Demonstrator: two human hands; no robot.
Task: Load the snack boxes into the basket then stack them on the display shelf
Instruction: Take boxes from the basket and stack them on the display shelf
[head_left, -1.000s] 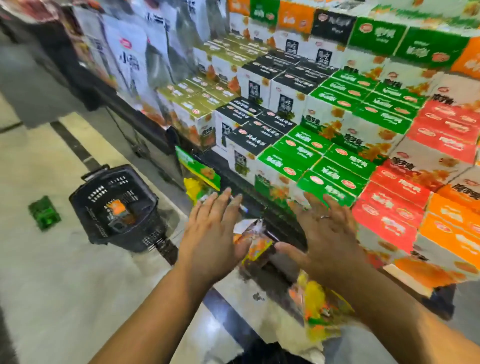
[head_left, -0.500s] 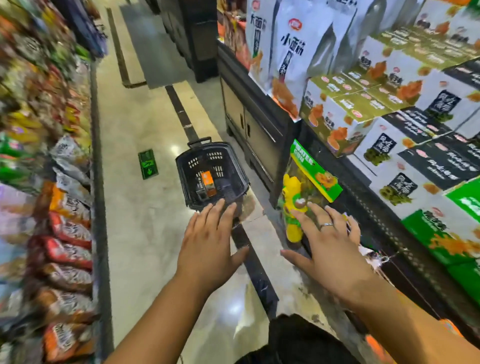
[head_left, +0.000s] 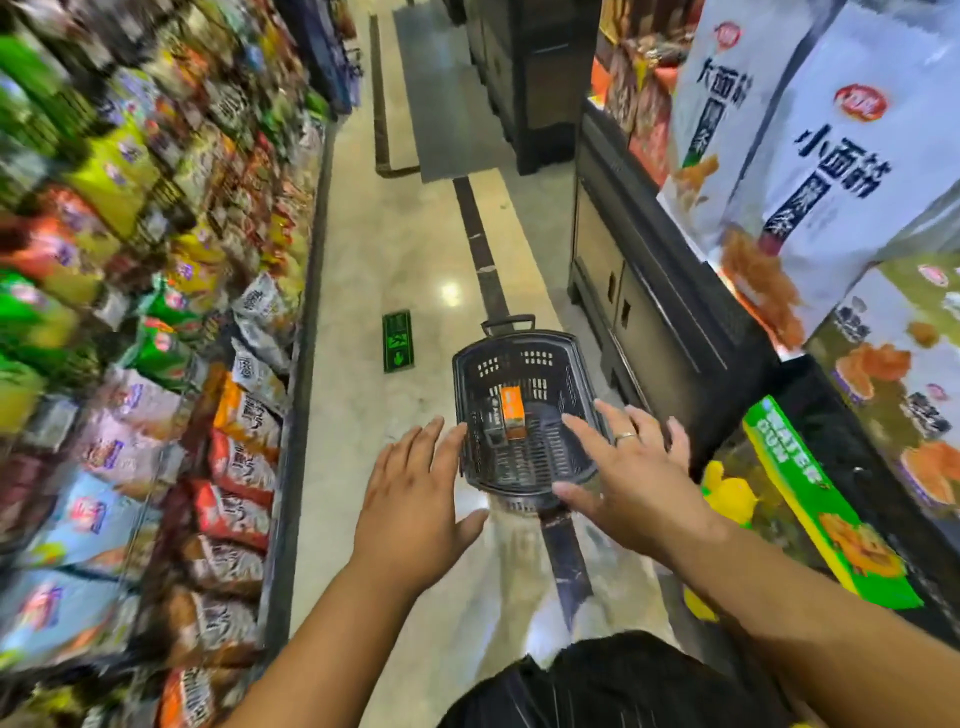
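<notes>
Empty hands above the basket (head_left: 524, 483)

Left hand (head_left: 415, 512) and right hand (head_left: 631, 480) spread flat, holding nothing; an orange box (head_left: 511, 410) lies inside.

head-worn view, facing down the aisle floor (head_left: 363, 270)

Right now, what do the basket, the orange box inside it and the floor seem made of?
Basket: likely moulded dark plastic, matte, with slotted walls. Orange box: probably printed cardboard, with flat faces and sharp edges. Floor: seemingly polished stone or tile, glossy, showing a bright glare spot.
</notes>
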